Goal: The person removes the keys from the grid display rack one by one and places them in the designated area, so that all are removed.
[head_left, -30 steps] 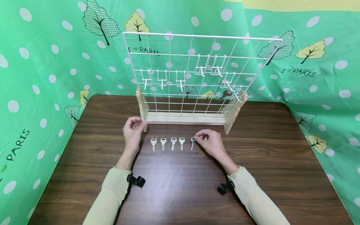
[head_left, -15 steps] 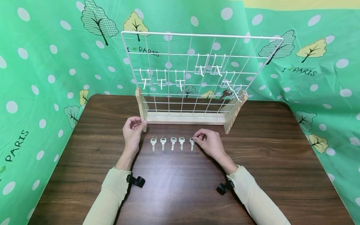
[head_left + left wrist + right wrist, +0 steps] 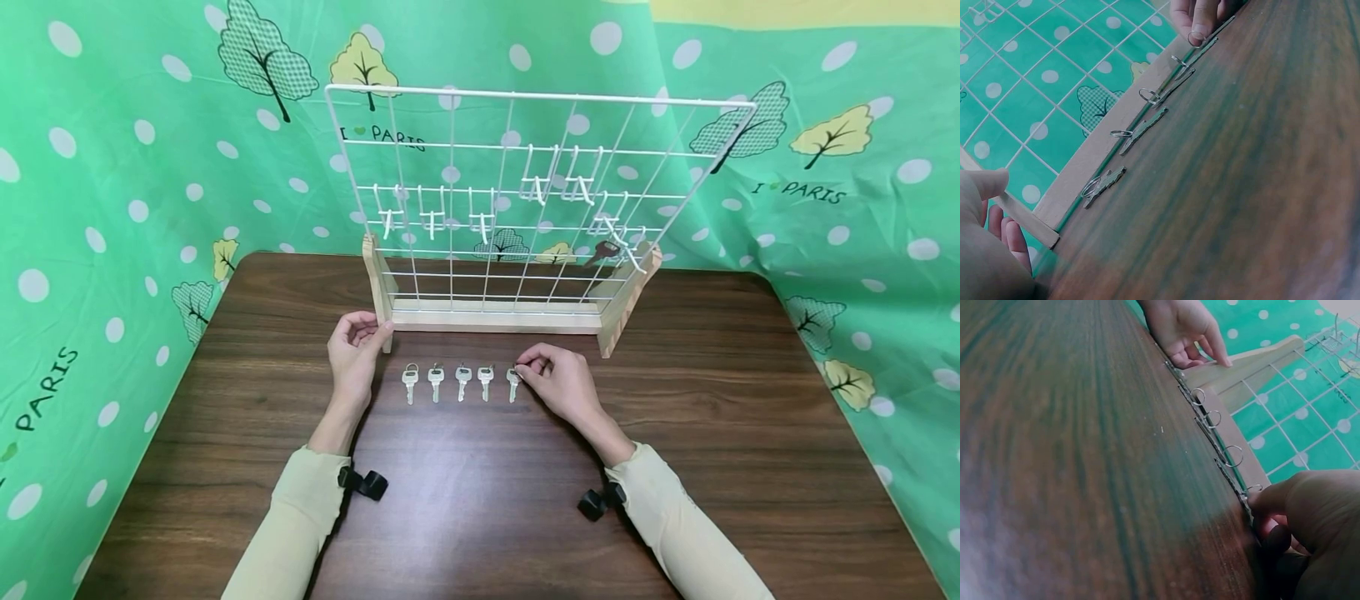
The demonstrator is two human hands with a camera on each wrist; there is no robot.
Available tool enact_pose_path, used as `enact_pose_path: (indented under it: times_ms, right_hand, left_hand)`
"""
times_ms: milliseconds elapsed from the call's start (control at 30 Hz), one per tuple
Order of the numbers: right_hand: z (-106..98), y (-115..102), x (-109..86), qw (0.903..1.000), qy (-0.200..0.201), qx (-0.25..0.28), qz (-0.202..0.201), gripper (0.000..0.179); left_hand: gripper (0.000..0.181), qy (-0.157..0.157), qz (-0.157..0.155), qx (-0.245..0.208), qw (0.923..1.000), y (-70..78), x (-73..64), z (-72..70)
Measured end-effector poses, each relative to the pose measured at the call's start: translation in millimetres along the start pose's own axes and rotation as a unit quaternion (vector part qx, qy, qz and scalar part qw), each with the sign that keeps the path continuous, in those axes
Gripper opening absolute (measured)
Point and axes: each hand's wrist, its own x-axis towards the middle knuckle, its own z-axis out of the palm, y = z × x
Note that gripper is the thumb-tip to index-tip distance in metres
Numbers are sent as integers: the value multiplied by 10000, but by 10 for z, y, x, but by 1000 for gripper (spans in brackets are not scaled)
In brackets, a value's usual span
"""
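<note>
My left hand point(image 3: 354, 354) grips the left wooden side piece point(image 3: 378, 287) of a white wire grid rack point(image 3: 495, 319), thumb on one face and fingers on the other. The thumb and fingers of my right hand point(image 3: 558, 379) pinch the ring of the rightmost key point(image 3: 513, 388), whose blade points toward me close over the table. In the left wrist view, that ring point(image 3: 1196, 39) shows at the fingertips. To its left, several silver keys with rings lie in a row, from the leftmost key point(image 3: 409, 385) to the nearest key point(image 3: 485, 383).
White hooks, such as a left hook point(image 3: 387, 221) and an upper hook point(image 3: 577, 190), hang on the grid. A dark key point(image 3: 602, 252) hangs low at its right. The rack stands on a brown wooden table point(image 3: 465, 517) before a green dotted cloth point(image 3: 150, 250).
My right hand has shifted slightly left with the pinched key, which looked darker and more tilted a second ago and now lines up with the others. My left hand stays on the rack.
</note>
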Motion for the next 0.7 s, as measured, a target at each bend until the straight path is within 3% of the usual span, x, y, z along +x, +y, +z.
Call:
enact_pose_path:
  times_ms: [233, 467, 700]
  right_hand:
    - [-8, -11, -3, 9999, 19, 70, 73, 5]
    - [-34, -46, 6, 9984, 126, 473, 278, 4]
    - [-102, -123, 21, 9939, 527, 888, 385, 4]
  left_hand:
    - [25, 15, 3, -24, 10000, -6, -3, 3]
    - [26, 10, -4, -16, 10000, -5, -5, 2]
    - [25, 37, -4, -22, 10000, -9, 5, 2]
